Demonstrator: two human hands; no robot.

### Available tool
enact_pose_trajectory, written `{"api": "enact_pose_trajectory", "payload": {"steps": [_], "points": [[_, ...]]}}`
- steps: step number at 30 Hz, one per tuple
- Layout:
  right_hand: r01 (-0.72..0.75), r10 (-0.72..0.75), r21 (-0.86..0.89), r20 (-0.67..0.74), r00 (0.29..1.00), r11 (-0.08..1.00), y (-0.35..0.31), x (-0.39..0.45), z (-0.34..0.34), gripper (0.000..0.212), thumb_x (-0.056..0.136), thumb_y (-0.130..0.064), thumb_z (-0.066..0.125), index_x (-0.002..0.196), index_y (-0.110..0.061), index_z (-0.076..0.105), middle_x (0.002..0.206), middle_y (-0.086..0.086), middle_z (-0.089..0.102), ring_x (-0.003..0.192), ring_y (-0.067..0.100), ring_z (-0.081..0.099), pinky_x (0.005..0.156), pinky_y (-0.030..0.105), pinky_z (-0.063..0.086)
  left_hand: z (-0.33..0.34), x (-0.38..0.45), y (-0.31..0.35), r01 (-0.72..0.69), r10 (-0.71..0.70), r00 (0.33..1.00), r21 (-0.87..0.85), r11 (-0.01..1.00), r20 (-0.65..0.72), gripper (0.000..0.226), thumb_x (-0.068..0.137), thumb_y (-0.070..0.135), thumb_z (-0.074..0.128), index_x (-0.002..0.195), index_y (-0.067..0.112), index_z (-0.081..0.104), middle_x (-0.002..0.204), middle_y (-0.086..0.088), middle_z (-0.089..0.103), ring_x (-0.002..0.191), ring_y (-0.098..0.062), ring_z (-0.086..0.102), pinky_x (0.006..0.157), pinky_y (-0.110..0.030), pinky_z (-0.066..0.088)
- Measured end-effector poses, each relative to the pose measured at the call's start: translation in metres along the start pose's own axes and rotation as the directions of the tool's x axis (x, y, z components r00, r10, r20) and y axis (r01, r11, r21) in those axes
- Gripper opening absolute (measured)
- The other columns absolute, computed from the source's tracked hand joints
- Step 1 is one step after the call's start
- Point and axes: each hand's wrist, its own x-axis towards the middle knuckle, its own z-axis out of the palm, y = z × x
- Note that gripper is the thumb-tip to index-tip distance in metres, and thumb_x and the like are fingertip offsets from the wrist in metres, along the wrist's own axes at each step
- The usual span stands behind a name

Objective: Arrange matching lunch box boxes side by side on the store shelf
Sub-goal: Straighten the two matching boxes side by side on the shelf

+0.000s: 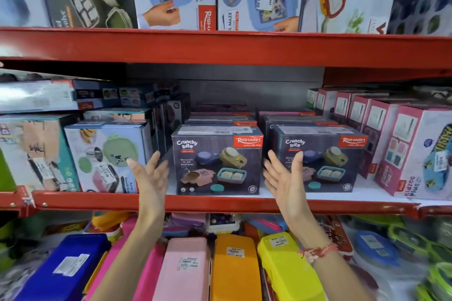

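Across the whole view runs a red metal store shelf (220, 201), its middle level carrying boxed lunch sets in rows. Above it, the upper shelf (220, 46) holds large boxes printed with blue trays and food pictures. Below, an open bin area is packed with plastic lunch cases lying flat: a blue case (66, 269), a pink case (183, 269), an orange case (234, 266) and a yellow case (288, 269), each with a white price sticker.

On the middle level, two dark matching "Crunchy bite" boxes stand upright at the front edge, side by side with a gap between them: the left Crunchy bite box (217, 161) and the right Crunchy bite box (325, 161). More of the same boxes line up behind each one. To their left sits a pale blue box with a green lunch box picture (107, 156); to their right a row of pink boxes (413, 149) runs back along the shelf.

Both hands are raised in front of the shelf, fingers spread and holding nothing. The left hand (151, 176) hovers just beside the left face of the left box, palm turned toward it. The right hand (286, 173) is in front of the gap, overlapping the right box's left front edge. A red thread bracelet (318, 252) circles the right wrist.
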Motion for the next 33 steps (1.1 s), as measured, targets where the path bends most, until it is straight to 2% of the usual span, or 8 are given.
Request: {"api": "enact_pose_trajectory", "payload": {"steps": [4,8,20,22,28,31,33], "points": [[-0.016,0.016,-0.013,-0.011,1.0,1.0,0.001,0.0,0.004,0.135,0.032,-0.103,0.034,0.147,-0.033,0.03,0.16,0.007,0.024,0.146,0.026,0.023,0.12,0.048,0.014,-0.01,0.006,0.007,0.112,-0.116,0.981,0.036,0.993,0.155,0.089,0.082,0.065,-0.015,0.147,0.025,0.031,0.153,-0.025,0.027,0.144,-0.029,0.026,0.119,-0.042,0.016],[-0.011,0.011,-0.038,-0.005,1.0,0.999,0.004,-0.005,0.006,0.129,0.033,-0.103,0.033,0.143,-0.036,0.036,0.158,0.004,0.028,0.146,0.024,0.023,0.119,0.048,0.018,-0.018,0.007,0.008,0.156,-0.167,0.959,0.064,0.986,0.227,0.095,0.078,0.07,-0.014,0.142,0.026,0.041,0.152,-0.025,0.03,0.142,-0.03,0.029,0.118,-0.043,0.02],[0.003,-0.005,-0.126,-0.021,1.0,0.992,0.002,-0.021,0.011,0.117,0.034,-0.103,0.03,0.136,-0.046,0.04,0.156,-0.001,0.034,0.143,0.02,0.031,0.117,0.048,0.024,-0.03,-0.002,0.015,0.128,-0.157,0.941,0.114,0.985,0.299,0.097,0.072,0.076,-0.007,0.141,0.027,0.043,0.142,-0.015,0.049,0.133,-0.025,0.045,0.114,-0.038,0.028],[0.011,-0.015,-0.126,-0.029,0.999,0.992,0.002,-0.023,0.011,0.111,0.035,-0.103,0.03,0.132,-0.049,0.041,0.155,-0.001,0.034,0.142,0.02,0.032,0.117,0.047,0.025,-0.03,-0.003,0.016,0.128,-0.157,0.94,0.112,0.985,0.302,0.099,0.069,0.078,-0.004,0.14,0.028,0.044,0.142,-0.016,0.049,0.133,-0.026,0.044,0.114,-0.039,0.028],[0.029,-0.033,-0.162,-0.023,0.999,0.986,0.006,-0.024,0.01,0.113,0.04,-0.103,0.028,0.137,-0.047,0.038,0.155,-0.003,0.033,0.141,0.017,0.033,0.117,0.045,0.026,-0.03,-0.002,0.016,0.118,-0.15,0.946,0.128,0.985,0.287,0.105,0.06,0.084,0.003,0.14,0.029,0.044,0.143,-0.018,0.047,0.134,-0.029,0.043,0.115,-0.04,0.028],[0.034,-0.036,-0.156,-0.015,0.999,0.987,0.005,-0.025,0.011,0.104,0.04,-0.102,0.031,0.13,-0.052,0.039,0.155,-0.004,0.034,0.141,0.017,0.033,0.116,0.043,0.027,-0.03,-0.001,0.012,0.104,-0.139,0.951,0.139,0.985,0.277,0.102,0.066,0.082,0.0,0.14,0.028,0.044,0.143,-0.018,0.048,0.134,-0.028,0.043,0.116,-0.042,0.027],[0.031,-0.034,-0.172,-0.015,0.999,0.985,0.005,-0.024,0.01,0.109,0.042,-0.101,0.033,0.136,-0.048,0.037,0.154,-0.004,0.034,0.14,0.016,0.034,0.115,0.039,0.029,-0.03,-0.001,0.011,0.101,-0.136,0.955,0.144,0.984,0.265,0.1,0.067,0.081,-0.001,0.14,0.029,0.044,0.143,-0.018,0.048,0.134,-0.028,0.043,0.116,-0.042,0.026]]}}
